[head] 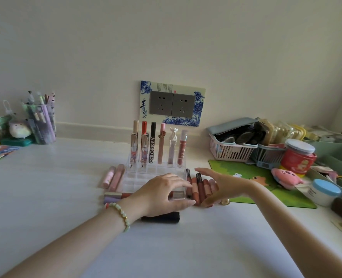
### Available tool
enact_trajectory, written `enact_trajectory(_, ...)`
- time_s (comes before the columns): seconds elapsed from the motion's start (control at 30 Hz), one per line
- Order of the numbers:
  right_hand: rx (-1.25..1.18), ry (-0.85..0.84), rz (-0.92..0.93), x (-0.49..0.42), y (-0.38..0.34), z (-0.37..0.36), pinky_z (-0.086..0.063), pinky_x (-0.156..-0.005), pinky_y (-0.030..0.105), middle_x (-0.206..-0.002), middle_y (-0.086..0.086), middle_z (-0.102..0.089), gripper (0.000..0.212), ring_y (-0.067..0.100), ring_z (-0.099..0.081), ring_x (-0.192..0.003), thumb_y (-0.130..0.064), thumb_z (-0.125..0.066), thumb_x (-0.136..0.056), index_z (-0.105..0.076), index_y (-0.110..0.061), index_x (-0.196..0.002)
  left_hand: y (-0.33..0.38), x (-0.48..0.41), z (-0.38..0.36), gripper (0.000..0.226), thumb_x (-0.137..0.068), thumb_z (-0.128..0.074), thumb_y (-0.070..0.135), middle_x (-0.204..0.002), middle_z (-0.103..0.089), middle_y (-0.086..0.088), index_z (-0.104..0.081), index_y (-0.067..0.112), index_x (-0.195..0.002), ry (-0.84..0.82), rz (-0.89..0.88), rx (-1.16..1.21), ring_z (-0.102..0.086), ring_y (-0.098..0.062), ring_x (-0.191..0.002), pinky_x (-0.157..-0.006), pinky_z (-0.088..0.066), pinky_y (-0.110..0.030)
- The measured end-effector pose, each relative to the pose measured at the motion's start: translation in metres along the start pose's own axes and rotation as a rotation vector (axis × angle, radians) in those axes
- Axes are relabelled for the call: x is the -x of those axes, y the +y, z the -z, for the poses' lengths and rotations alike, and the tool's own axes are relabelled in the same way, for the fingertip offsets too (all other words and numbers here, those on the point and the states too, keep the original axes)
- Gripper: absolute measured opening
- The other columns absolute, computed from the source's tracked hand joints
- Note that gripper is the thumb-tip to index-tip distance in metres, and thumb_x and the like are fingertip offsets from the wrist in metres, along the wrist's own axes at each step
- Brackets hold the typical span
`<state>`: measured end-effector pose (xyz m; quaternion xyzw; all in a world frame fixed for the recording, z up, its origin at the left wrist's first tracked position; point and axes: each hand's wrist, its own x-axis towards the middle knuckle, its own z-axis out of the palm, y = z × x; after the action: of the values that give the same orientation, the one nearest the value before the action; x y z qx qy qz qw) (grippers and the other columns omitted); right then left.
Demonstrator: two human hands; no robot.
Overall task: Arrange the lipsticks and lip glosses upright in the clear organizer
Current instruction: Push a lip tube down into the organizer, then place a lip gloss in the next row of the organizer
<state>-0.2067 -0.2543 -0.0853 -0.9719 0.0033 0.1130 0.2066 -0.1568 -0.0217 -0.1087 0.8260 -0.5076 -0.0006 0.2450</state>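
Note:
The clear organizer (146, 175) stands mid-table with several tubes upright in its back row, among them a black lip gloss (152, 145). My left hand (162, 194) rests at the organizer's front right corner, thumb and fingers around a silvery lipstick (177, 195). My right hand (220, 185), fingers spread, hovers over a row of reddish lip glosses (201, 190) lying beside the organizer. Two pink tubes (114, 177) lie to the left, purple tubes (114, 197) at the front left, and a black lipstick (162, 217) lies under my left wrist.
A pen cup (41, 121) and plush toys stand at the back left. On the right are a green mat (246, 173), a pink basket (230, 147), a red tin (297, 157), a pink plush (286, 177) and a blue-lidded jar (324, 192). A wall socket (172, 105) sits behind the organizer.

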Motion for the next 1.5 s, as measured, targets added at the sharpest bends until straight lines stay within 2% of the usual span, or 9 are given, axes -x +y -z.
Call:
enact_trajectory(0.2, 0.007, 0.004, 0.015, -0.005, 0.003, -0.001, -0.041, -0.100, 0.030, -0.146, -0.009, -0.032, 0.109, 0.014, -0.047, -0.117, -0.046, -0.082, -0.061, -0.009, -0.043, -0.143, 0.000, -0.002, 0.001, 0.068, -0.077, -0.041, 0.074, -0.134, -0.052, 0.018, -0.052, 0.033, -0.130, -0.013, 0.019, 0.003, -0.040, 0.003, -0.123, -0.105, -0.035, -0.028)
enact_trajectory(0.4, -0.016, 0.055, 0.050, 0.000, 0.004, 0.002, -0.028, -0.112, 0.039, -0.148, -0.015, -0.027, 0.110, 0.012, -0.029, -0.133, -0.057, -0.082, -0.053, -0.011, -0.052, -0.137, -0.001, -0.001, 0.001, 0.059, -0.084, -0.044, 0.068, -0.132, -0.052, 0.017, -0.053, 0.032, -0.129, 0.000, 0.026, 0.028, -0.040, 0.004, -0.121, -0.105, -0.034, -0.026)
enact_trajectory(0.63, -0.207, 0.243, 0.306, 0.033, -0.041, 0.017, -0.021, -0.096, -0.004, -0.146, -0.024, -0.024, 0.103, -0.014, -0.021, -0.132, -0.047, -0.081, -0.058, -0.018, -0.046, -0.139, 0.004, -0.005, 0.011, 0.042, -0.086, -0.054, 0.048, -0.117, -0.066, 0.015, -0.063, 0.025, -0.120, 0.193, 0.181, 0.638, -0.056, 0.006, -0.110, -0.099, -0.039, -0.018)
enact_trajectory(0.93, -0.187, 0.354, 0.436, 0.021, -0.082, 0.003, -0.012, -0.102, -0.003, -0.147, -0.033, -0.012, 0.110, -0.017, -0.011, -0.134, -0.046, -0.081, -0.059, -0.008, -0.048, -0.141, -0.004, 0.004, 0.032, 0.052, -0.069, -0.072, 0.051, -0.107, -0.073, -0.001, -0.067, 0.022, -0.113, 0.159, 0.287, 1.033, -0.064, -0.017, -0.110, -0.107, -0.038, -0.042)
enact_trajectory(1.03, -0.347, 0.334, 0.457, 0.013, -0.094, 0.003, -0.023, -0.109, 0.013, -0.149, -0.024, -0.020, 0.095, -0.008, -0.025, -0.135, -0.050, -0.074, -0.064, -0.017, -0.046, -0.140, -0.010, 0.009, 0.039, 0.037, -0.078, -0.071, 0.037, -0.097, -0.075, 0.000, -0.066, 0.024, -0.112, 0.246, 0.285, 0.966, -0.069, -0.014, -0.096, -0.094, -0.050, -0.027)
enact_trajectory(1.17, -0.626, 0.464, 0.408, -0.001, -0.115, 0.006, -0.051, -0.086, 0.016, -0.130, -0.010, -0.054, 0.053, -0.005, -0.059, -0.105, -0.038, -0.061, -0.078, -0.045, -0.032, -0.128, -0.019, 0.014, 0.040, 0.028, -0.080, -0.070, 0.026, -0.090, -0.075, 0.001, -0.067, 0.027, -0.108, 0.375, 0.248, 0.807, -0.071, -0.013, -0.086, -0.080, -0.056, -0.024)
enact_trajectory(1.37, -0.773, 0.558, 0.354, -0.019, -0.128, 0.002, -0.053, -0.064, 0.016, -0.097, 0.008, -0.073, 0.024, 0.009, -0.069, -0.078, -0.015, -0.068, -0.081, -0.063, -0.016, -0.104, -0.023, 0.028, 0.041, 0.022, -0.084, -0.066, 0.025, -0.084, -0.071, 0.018, -0.064, 0.033, -0.105, 0.464, 0.231, 0.617, -0.066, 0.007, -0.079, -0.070, -0.048, -0.006)
enact_trajectory(1.43, -0.770, 0.629, 0.356, -0.023, -0.130, 0.006, -0.054, -0.066, 0.015, -0.094, 0.005, -0.073, 0.023, 0.007, -0.069, -0.077, -0.016, -0.069, -0.078, -0.064, -0.017, -0.101, -0.028, 0.036, 0.038, 0.030, -0.086, -0.060, 0.039, -0.091, -0.068, 0.022, -0.063, 0.031, -0.115, 0.478, 0.271, 0.492, -0.062, 0.013, -0.084, -0.078, -0.048, -0.006)
enact_trajectory(1.5, -0.749, 0.713, 0.339, -0.028, -0.130, 0.013, -0.053, -0.068, 0.013, -0.091, -0.003, -0.072, 0.023, 0.003, -0.069, -0.075, -0.019, -0.069, -0.078, -0.063, -0.021, -0.100, -0.038, 0.045, 0.034, 0.044, -0.087, -0.043, 0.061, -0.105, -0.065, 0.024, -0.059, 0.036, -0.120, 0.401, 0.288, 0.235, -0.056, 0.010, -0.099, -0.103, -0.041, -0.025)
